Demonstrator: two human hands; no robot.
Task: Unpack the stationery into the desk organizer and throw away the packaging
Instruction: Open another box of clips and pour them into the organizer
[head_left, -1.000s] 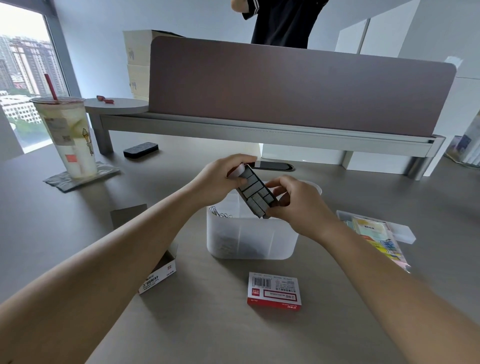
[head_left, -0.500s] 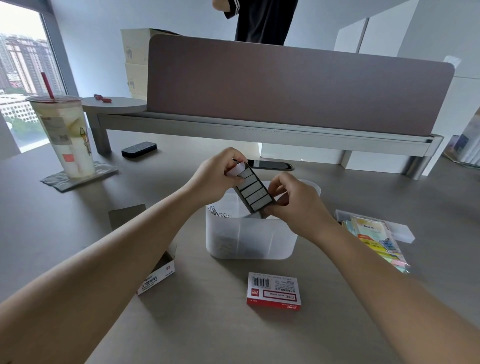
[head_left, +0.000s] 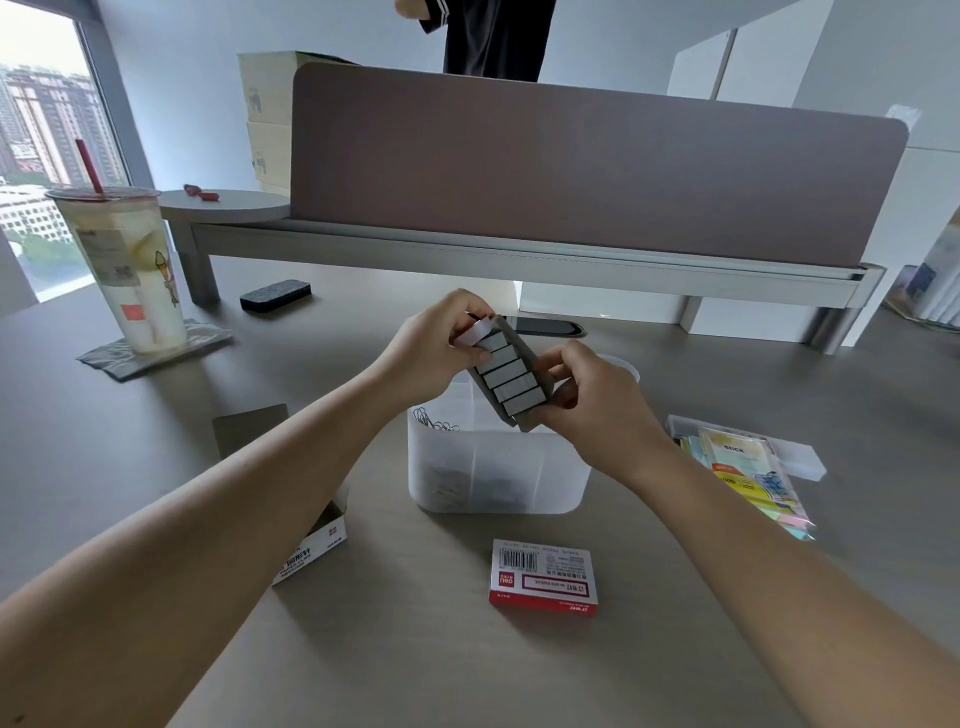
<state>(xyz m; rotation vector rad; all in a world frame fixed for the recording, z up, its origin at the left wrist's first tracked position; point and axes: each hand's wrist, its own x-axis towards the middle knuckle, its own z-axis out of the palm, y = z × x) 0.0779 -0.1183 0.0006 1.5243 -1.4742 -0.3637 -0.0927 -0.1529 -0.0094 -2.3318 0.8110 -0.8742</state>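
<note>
Midway through unpacking: both the left hand (head_left: 436, 343) and the right hand (head_left: 597, 400) grip a tray of staples (head_left: 511, 376) above the organizer (head_left: 498, 467), which already holds paper clips (head_left: 434, 422); the red box (head_left: 543, 577), sticky notes (head_left: 748, 467) and open carton (head_left: 317, 540) remain on the surface (head_left: 675, 649).

Grey desk (head_left: 649, 649) bearing a translucent organizer (head_left: 498, 473) at centre, red staple box (head_left: 543, 577) below it, opened white box (head_left: 314, 545) lower left, sticky-note packets (head_left: 748, 473) right, drink cup (head_left: 124, 270) upper left.
</note>
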